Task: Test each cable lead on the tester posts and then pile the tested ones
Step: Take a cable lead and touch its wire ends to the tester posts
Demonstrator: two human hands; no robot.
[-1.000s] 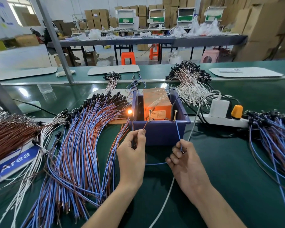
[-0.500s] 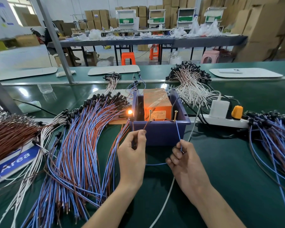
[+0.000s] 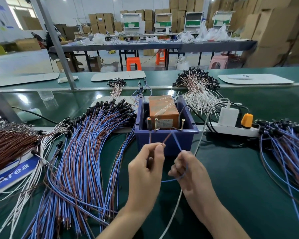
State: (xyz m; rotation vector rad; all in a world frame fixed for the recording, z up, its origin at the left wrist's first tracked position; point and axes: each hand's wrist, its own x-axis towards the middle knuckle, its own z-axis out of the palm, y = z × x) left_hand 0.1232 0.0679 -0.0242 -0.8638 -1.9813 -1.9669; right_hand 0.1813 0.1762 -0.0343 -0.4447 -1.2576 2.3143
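A blue bin (image 3: 164, 140) holds an orange tester box (image 3: 162, 107) with two brass screw posts (image 3: 183, 125) standing at its front rim. My left hand (image 3: 145, 168) pinches the brown lead (image 3: 167, 138) of one cable, and its black lamp end (image 3: 148, 122) stands unlit by the left post. My right hand (image 3: 188, 168) pinches the same cable's blue lead (image 3: 177, 144). Both bare tips sit low between the posts, seemingly off them. A large pile of blue and brown cables (image 3: 79, 161) lies to the left.
Another heap of blue and brown cables (image 3: 286, 152) lies at the right. A white power strip (image 3: 235, 131) with a charger and an orange plug sits behind it, and its white cord (image 3: 176, 204) runs under my right hand. Brown wires (image 3: 9, 144) and white cables (image 3: 197, 94) lie farther out.
The lamp was glowing with the leads on the posts; now it is dark. Both hands have drawn the lead tips inward, and the lamp end now stands beside the left post.
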